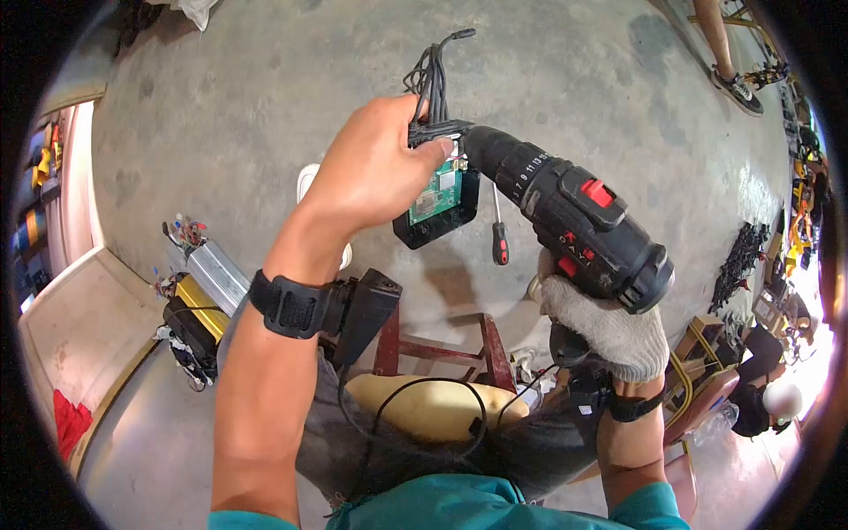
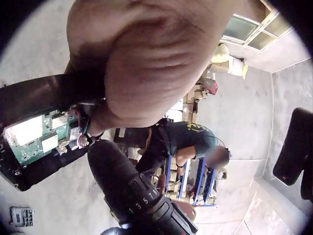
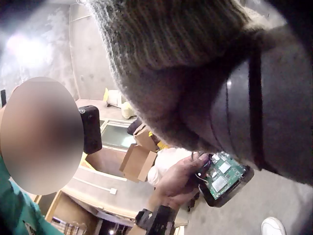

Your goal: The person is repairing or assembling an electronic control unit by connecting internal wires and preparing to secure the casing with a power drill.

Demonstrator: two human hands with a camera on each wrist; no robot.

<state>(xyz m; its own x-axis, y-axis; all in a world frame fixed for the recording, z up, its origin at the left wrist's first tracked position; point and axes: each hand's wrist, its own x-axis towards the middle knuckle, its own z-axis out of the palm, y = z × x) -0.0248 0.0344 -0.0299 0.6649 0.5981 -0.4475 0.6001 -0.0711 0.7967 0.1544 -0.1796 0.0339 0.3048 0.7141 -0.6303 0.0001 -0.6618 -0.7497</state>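
My bare left hand (image 1: 375,163) holds a black plastic case (image 1: 412,235) whose open side shows a green circuit board (image 1: 439,196). A bundle of black cable (image 1: 430,81) sticks up past its fingers. My right hand (image 1: 614,331), in a knitted glove, grips the handle of a black cordless drill (image 1: 579,208) with red switches. The drill points up and left, its nose right at the upper edge of the board beside my left thumb. In the left wrist view, thin wires run by the drill's tip (image 2: 100,149); the bit itself is hidden.
A screwdriver (image 1: 500,243) lies on the concrete floor beyond the knees. Below the hands stands a dark red wooden stool frame (image 1: 497,353). Metal and yellow electrical units (image 1: 208,283) sit at the left. Another person's leg (image 1: 720,44) shows at the upper right.
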